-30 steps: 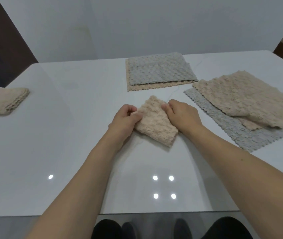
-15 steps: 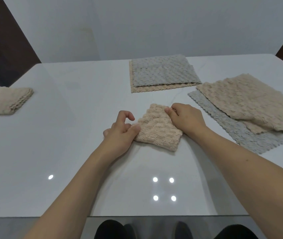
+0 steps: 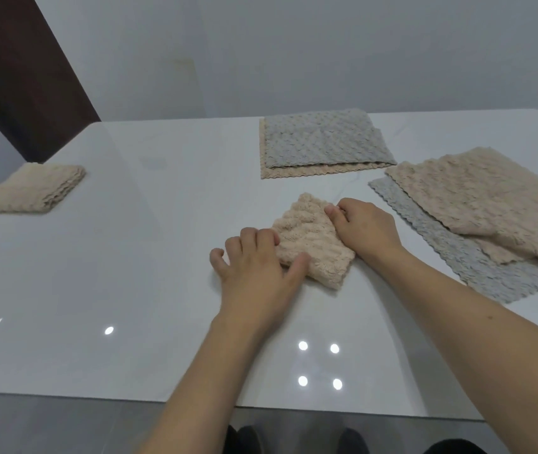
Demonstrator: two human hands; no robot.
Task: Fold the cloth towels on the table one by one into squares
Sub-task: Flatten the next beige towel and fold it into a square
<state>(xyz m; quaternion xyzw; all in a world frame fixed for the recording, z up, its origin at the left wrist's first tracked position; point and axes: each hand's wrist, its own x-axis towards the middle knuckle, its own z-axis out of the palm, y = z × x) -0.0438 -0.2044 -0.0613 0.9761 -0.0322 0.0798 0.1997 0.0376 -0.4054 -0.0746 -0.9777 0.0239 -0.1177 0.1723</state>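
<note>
A small folded beige towel (image 3: 310, 237) lies on the white table (image 3: 130, 263) in front of me, turned like a diamond. My left hand (image 3: 254, 270) lies flat at its left corner, fingers spread on the table and thumb pressing on the cloth. At the towel's right edge, my right hand (image 3: 367, 231) has its fingers curled, and the thumb and forefinger pinch the upper right edge. A finished folded beige towel (image 3: 35, 188) sits at the far left of the table.
A grey towel on a beige one (image 3: 320, 142) lies flat at the back centre. At the right, a rumpled beige towel (image 3: 477, 198) covers a grey towel (image 3: 497, 273). A grey wall stands behind the table; its near edge is close to my body.
My left hand has let go of the towel's left corner and spread flat, thumb on the cloth. The right hand has stayed at the right edge. The towel has barely shifted.
</note>
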